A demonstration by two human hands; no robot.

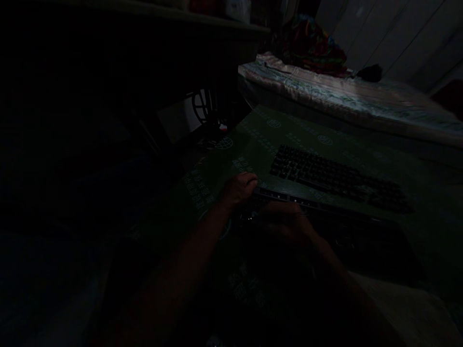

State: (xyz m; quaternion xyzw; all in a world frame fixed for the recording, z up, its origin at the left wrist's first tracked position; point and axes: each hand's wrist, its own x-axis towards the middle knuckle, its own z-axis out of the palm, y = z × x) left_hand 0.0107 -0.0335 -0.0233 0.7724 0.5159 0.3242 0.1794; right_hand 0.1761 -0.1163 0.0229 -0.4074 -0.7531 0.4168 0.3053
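In the dim head view, a long black keyboard case (pixel 372 241) lies on a green printed sheet. My left hand (pixel 240 187) is closed at its far left end, fingers curled over the edge. Close by on the right, my right hand (pixel 285 214) is bent over the same case with its fingers drawn together. Darkness hides whatever is between those fingers. Beyond the case, a panel of black keyboard keys (pixel 336 178) lies at a slant on the sheet, apart from both hands.
The green sheet (pixel 249 137) bears pale globe marks and lettering. A raised bed or mat with a patterned cover (pixel 325 91) stands behind, with a colourful cloth heap (pixel 311 46) on it. A dark table (pixel 144 14) rises at left, with a round fan-like grille (pixel 201 107) below.
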